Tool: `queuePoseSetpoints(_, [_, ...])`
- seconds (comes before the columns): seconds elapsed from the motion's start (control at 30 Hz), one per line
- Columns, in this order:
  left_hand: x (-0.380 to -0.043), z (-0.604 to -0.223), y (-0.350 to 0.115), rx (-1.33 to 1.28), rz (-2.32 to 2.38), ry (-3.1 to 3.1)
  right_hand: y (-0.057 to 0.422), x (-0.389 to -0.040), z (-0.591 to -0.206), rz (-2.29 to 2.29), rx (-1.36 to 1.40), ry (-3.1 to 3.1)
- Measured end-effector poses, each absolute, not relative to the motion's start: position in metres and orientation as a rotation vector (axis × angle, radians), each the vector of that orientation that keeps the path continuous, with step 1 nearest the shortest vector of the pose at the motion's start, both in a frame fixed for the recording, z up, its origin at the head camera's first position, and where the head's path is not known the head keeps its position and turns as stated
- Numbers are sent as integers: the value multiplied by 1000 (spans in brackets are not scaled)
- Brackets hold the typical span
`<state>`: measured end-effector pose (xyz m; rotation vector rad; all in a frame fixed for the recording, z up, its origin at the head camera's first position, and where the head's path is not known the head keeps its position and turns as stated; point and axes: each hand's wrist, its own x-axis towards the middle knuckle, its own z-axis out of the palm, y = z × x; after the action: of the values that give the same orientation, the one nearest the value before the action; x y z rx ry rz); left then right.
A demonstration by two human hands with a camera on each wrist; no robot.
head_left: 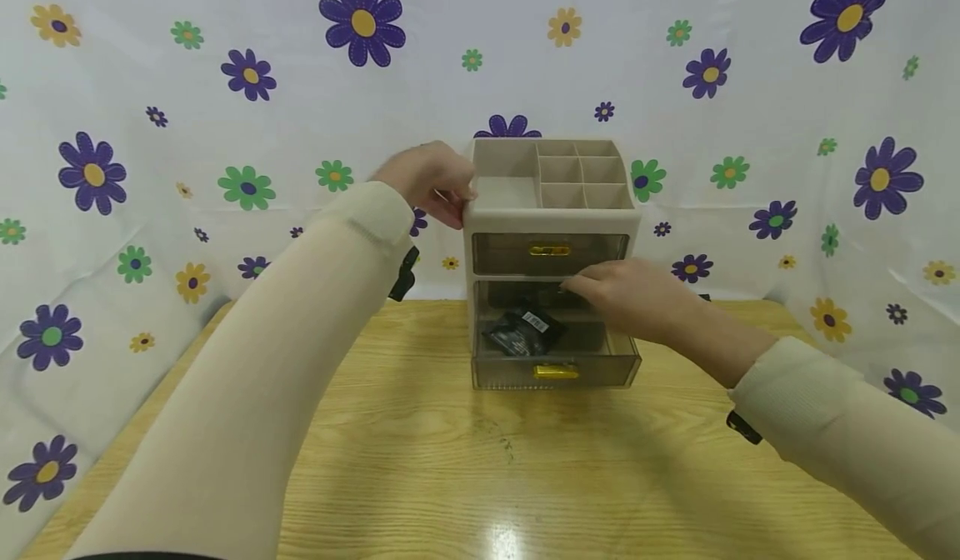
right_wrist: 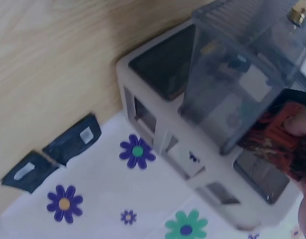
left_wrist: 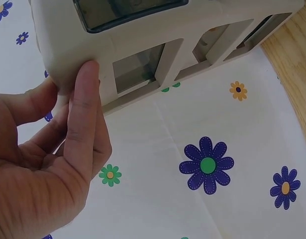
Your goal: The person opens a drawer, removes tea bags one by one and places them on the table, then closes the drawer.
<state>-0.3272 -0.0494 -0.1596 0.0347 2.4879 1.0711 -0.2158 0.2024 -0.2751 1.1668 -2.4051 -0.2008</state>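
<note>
A beige desktop drawer organizer [head_left: 551, 220] stands at the back of the table. My left hand [head_left: 435, 181] grips its upper left edge; in the left wrist view the thumb and fingers pinch the rounded corner. A smoky clear drawer [head_left: 502, 372] with a gold handle is pulled out below a closed one. Inside lies a black packet [head_left: 525, 331] with a white barcode label. Over this drawer, my right hand [head_left: 626, 297] pinches a black packet with red print [right_wrist: 272, 134], thumb on its face. Part of that hand is cut off in the right wrist view.
Two black packets [right_wrist: 75, 139] with white labels lie on the table beside the organizer in the right wrist view. Open compartments [head_left: 581, 172] form the organizer's top. A flower-print cloth [head_left: 285, 127] hangs behind the wooden table [head_left: 420, 460].
</note>
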Motion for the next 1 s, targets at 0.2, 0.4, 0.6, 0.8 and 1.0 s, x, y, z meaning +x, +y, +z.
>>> queuePoseSetpoints(0.2, [-327, -158, -50, 50, 1062, 2481, 233, -214, -268, -47, 1248, -2016])
queuePoseSetpoints(0.4, [-327, -154, -50, 58, 1065, 2486, 264, -218, -265, -17, 1131, -1893])
queuePoseSetpoints(0.6, [-328, -153, -51, 54, 1063, 2468, 279, -226, -278, -34, 969, -1995])
queuePoseSetpoints(0.8, [-329, -158, -54, 46, 1067, 2450, 278, -234, -309, -76, 649, -2492])
queuePoseSetpoints(1.0, [-329, -159, -52, 53, 1052, 2464, 282, -245, -341, -154, 612, -2754])
